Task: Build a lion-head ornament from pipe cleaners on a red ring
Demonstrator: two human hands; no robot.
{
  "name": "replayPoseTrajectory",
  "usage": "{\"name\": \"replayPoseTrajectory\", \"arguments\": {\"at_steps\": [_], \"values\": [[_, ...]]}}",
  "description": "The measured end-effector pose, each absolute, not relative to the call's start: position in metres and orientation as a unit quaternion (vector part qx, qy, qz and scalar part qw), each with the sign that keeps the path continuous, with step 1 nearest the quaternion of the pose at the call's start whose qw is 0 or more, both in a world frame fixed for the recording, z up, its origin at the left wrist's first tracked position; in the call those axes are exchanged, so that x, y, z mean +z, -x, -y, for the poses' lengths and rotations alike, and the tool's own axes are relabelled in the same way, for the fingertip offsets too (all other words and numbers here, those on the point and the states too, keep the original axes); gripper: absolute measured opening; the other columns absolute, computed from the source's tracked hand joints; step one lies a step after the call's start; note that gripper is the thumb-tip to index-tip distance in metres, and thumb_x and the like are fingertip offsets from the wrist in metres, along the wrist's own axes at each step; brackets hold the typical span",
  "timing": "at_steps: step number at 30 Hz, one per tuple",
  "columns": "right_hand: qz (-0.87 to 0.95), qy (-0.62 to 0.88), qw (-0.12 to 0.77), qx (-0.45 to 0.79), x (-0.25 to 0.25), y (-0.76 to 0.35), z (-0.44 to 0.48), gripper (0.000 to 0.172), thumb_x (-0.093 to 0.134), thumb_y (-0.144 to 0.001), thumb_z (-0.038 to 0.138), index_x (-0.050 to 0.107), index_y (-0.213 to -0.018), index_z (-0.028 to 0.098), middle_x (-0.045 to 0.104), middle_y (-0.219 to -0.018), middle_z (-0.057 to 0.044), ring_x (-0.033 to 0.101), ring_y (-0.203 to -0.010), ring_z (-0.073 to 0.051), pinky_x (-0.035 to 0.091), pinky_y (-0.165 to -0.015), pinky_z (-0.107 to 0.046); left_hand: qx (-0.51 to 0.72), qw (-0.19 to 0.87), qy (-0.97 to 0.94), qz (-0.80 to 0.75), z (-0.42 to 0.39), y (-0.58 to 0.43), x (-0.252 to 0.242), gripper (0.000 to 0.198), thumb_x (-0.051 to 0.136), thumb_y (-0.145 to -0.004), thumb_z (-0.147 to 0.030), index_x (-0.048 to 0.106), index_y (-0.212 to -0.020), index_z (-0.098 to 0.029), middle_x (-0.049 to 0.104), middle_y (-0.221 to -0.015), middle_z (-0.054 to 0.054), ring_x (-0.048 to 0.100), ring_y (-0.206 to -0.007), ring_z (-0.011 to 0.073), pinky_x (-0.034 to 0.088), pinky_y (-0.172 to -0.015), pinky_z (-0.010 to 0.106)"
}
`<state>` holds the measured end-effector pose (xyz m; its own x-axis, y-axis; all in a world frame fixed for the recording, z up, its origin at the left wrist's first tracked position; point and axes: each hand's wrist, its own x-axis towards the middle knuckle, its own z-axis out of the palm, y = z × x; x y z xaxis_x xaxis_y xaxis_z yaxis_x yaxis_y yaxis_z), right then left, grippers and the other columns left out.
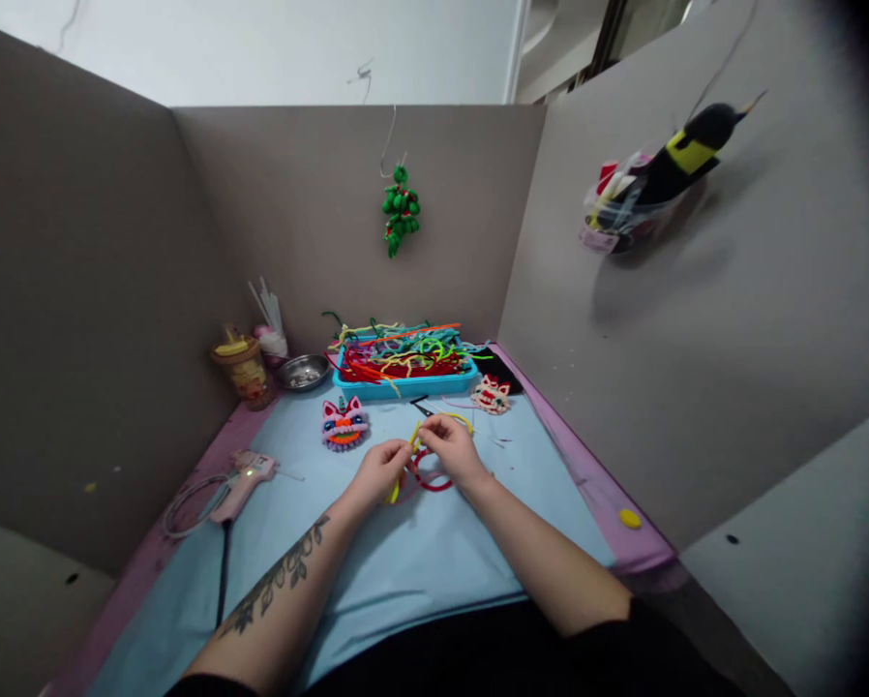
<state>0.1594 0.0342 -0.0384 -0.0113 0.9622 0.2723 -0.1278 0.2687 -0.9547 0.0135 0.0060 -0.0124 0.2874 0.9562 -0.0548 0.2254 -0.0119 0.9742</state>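
1. Grey partition walls enclose a light blue mat (405, 571) in the lower centre of the frame.
2. At centre frame we see a yellow pipe cleaner (455, 417) arching over a red pipe cleaner loop (434, 483) that lies on the mat.
3. We note the left hand (380, 471) with its fingers pinched shut on the yellow pipe cleaner. The right hand (453, 450), just beside it, is clamped on the same strand.
4. Just above the hands sit a lion-face craft (344, 424), a smaller face craft (491, 394) and a blue tray (405, 390) heaped with mixed pipe cleaners.
5. At left of frame lie a glue gun (246, 476), a metal bowl (302, 372) and a cup (244, 371).
6. A green ornament (401, 210) hangs on the back wall, upper centre.
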Motion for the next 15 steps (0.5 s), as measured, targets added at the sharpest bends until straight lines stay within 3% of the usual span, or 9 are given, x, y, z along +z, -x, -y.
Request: {"name": "replayPoseTrajectory", "arguments": {"at_steps": [6, 11, 15], "values": [[0.487, 0.365, 0.598, 0.521, -0.0391, -0.1580, -0.0360, 0.023, 0.068, -0.065, 0.034, 0.056, -0.075, 0.017, 0.056, -0.059, 0.003, 0.053, -0.052, -0.010, 0.046, -0.049, -0.023, 0.354, 0.433, -0.691, -0.459, -0.0102, -0.0112, -0.0194, 0.037, 0.046, -0.079, -0.046, 0.057, -0.061, -0.015, 0.045, -0.049, -0.003, 0.036, -0.046, 0.0092, 0.026, -0.045, 0.021], [0.498, 0.339, 0.577, 0.552, -0.0367, -0.1595, -0.0350, 0.039, 0.069, -0.064, 0.032, 0.059, -0.099, 0.017, 0.058, -0.066, 0.004, 0.055, -0.053, -0.009, 0.048, -0.052, -0.023, 0.344, 0.404, -0.710, -0.463, -0.0092, -0.0096, -0.0206, 0.034, 0.043, -0.081, -0.042, 0.054, -0.062, -0.016, 0.048, -0.054, -0.002, 0.039, -0.050, 0.0109, 0.028, -0.049, 0.022], [0.527, 0.351, 0.548, 0.547, -0.0364, -0.1620, -0.0345, 0.025, 0.066, -0.067, 0.033, 0.063, -0.086, 0.016, 0.060, -0.061, 0.002, 0.055, -0.050, -0.009, 0.048, -0.052, -0.024, 0.338, 0.395, -0.722, -0.457, -0.0088, -0.0082, -0.0194, 0.033, 0.042, -0.082, -0.039, 0.056, -0.062, -0.017, 0.049, -0.054, -0.002, 0.041, -0.052, 0.0117, 0.030, -0.051, 0.022]]}}
